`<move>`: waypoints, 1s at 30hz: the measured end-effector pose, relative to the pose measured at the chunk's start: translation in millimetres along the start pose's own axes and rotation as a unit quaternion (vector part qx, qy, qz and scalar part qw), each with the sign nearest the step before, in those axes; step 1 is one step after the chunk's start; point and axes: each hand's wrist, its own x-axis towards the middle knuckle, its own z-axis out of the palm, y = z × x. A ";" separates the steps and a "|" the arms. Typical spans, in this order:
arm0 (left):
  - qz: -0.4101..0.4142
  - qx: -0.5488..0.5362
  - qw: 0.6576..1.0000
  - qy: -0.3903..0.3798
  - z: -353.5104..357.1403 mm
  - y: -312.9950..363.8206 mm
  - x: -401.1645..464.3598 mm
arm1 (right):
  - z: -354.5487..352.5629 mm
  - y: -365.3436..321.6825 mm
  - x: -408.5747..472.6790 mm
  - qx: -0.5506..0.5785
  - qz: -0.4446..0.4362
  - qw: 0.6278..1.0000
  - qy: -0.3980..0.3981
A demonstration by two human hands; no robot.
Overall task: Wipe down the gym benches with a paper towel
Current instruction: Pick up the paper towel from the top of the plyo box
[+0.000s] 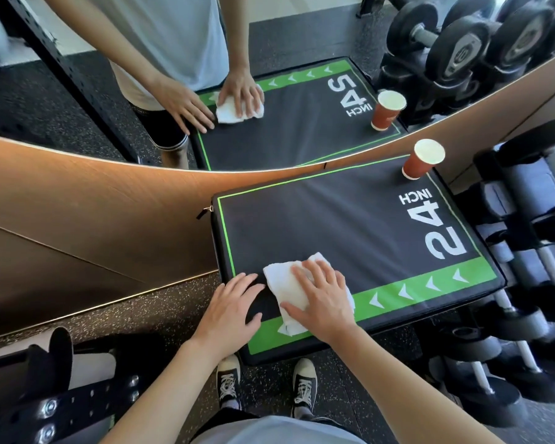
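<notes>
A black padded box (350, 225) with green trim and white "24 INCH" lettering stands in front of me, pushed against a mirrored wall. A crumpled white paper towel (281, 283) lies on its near left part. My right hand (322, 298) lies flat on the towel with fingers spread and straight, pressing it down. My left hand (231, 306) rests flat on the box's near left corner beside the towel, fingers extended.
A red paper cup (422, 160) stands at the box's far right corner. A rack of dumbbells (532, 283) runs along the right. A black perforated steel frame (61, 408) sits at the lower left. The mirror (269, 91) reflects the box, cup and hands.
</notes>
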 end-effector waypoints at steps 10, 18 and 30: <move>0.004 -0.012 1.000 0.012 -5.4 -3.1 -7.6 | -13.9 -0.3 1.5 -0.027 0.000 0.997 0.066; 0.013 -0.022 0.999 0.033 -9.9 7.0 -5.1 | -24.6 12.0 3.7 -0.053 0.074 0.995 0.046; 0.011 -0.021 0.999 0.040 -10.8 19.1 -10.9 | -18.1 22.6 24.1 -0.023 -0.023 0.998 0.056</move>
